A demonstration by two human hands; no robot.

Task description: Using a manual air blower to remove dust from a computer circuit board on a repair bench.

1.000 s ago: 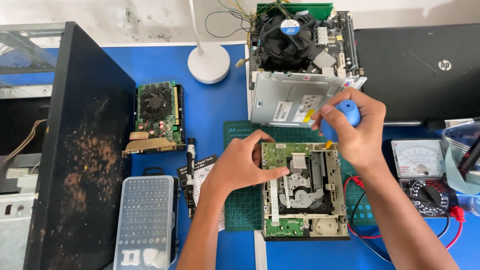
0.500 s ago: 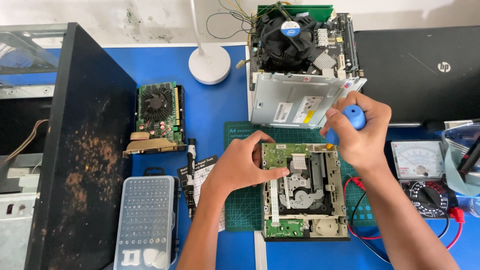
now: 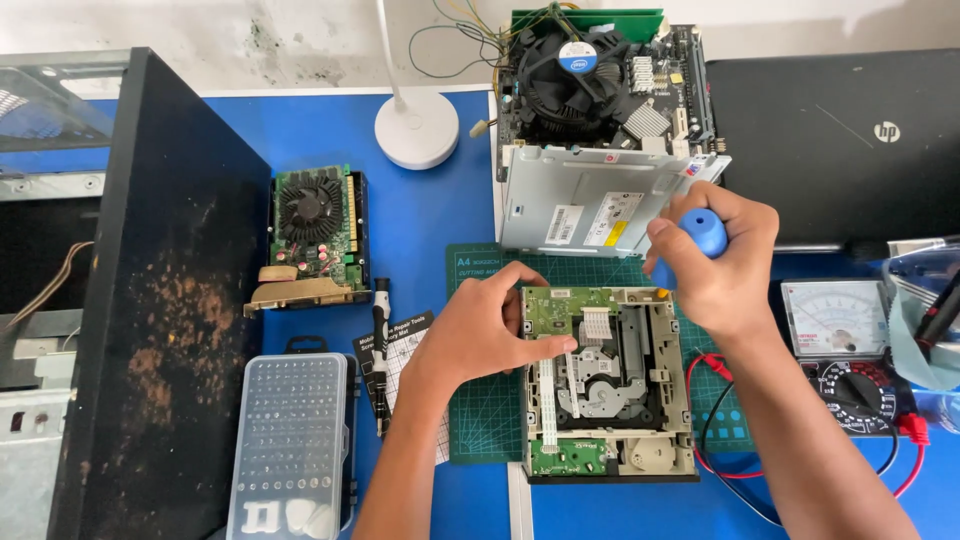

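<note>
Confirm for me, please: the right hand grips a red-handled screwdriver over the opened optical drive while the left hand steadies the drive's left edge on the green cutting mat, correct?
Not quite: the screwdriver handle is blue, not red, as the head view shows. The rest holds: the right hand grips it over the opened optical drive, and the left hand steadies the drive's left edge on the green cutting mat.

Opened optical drive (image 3: 610, 385) and my blue-handled screwdriver (image 3: 703, 232)

Drive lies flat on the green mat, circuitry exposed; screwdriver stands upright at its far-right corner.
</note>
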